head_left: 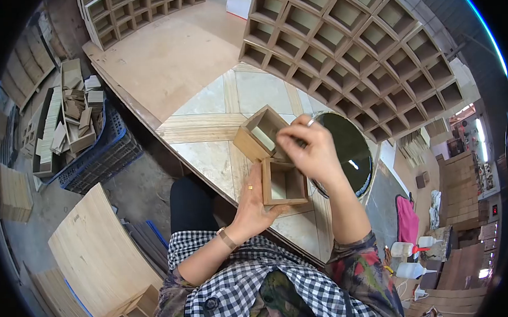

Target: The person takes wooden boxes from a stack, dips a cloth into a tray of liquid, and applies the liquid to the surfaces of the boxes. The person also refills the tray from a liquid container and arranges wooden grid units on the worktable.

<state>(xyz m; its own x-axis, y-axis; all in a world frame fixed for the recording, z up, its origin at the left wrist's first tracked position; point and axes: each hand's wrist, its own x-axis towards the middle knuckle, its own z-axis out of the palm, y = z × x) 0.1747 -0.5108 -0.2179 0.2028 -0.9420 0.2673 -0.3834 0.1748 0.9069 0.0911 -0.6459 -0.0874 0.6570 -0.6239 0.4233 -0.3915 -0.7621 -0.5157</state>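
My left hand is closed around the side of a small open wooden box, which sits on the pale tiled surface with its opening facing up. A second wooden box stands tilted just beyond it, the two touching or nearly so at a corner. Over the boxes hovers my right hand, its thumb and fingers pinched together; whatever they hold, if anything, is hidden. Right beside that hand is a round black container with a dark, shiny surface inside.
Stacked rows of open wooden boxes rise at the back right, with more boxes at the back left. A blue crate of wood pieces stands on the floor at left. White squeeze bottles and a pink cloth lie at right.
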